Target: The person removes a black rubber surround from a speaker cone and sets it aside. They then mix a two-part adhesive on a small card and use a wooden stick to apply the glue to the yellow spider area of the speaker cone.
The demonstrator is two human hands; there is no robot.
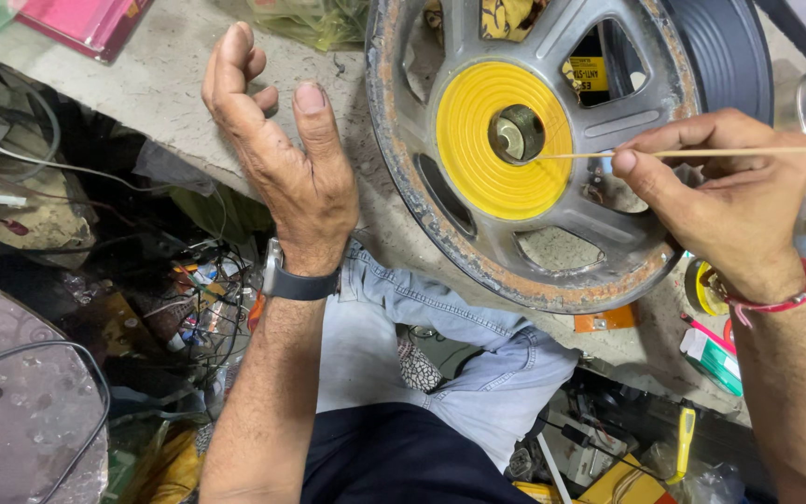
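A rusty grey spoked wheel [440,215] lies flat on a concrete bench, with a yellow ribbed disc [478,149] around its metal centre hub [513,133]. My right hand [729,201] pinches a thin wooden stick [748,151] that runs in from the right, its tip near the hub over the yellow disc. My left hand [282,159] hovers left of the wheel, fingers spread and holding nothing. A dark watch band sits on that wrist, and a red thread is tied round the right wrist.
A pink flat case [86,21] lies at the bench's top left. Tangled wires and small parts [207,299] fill the floor at left. A yellow-handled tool [685,439] and small boxes [713,359] sit at lower right. My knee in light jeans [440,355] is below the wheel.
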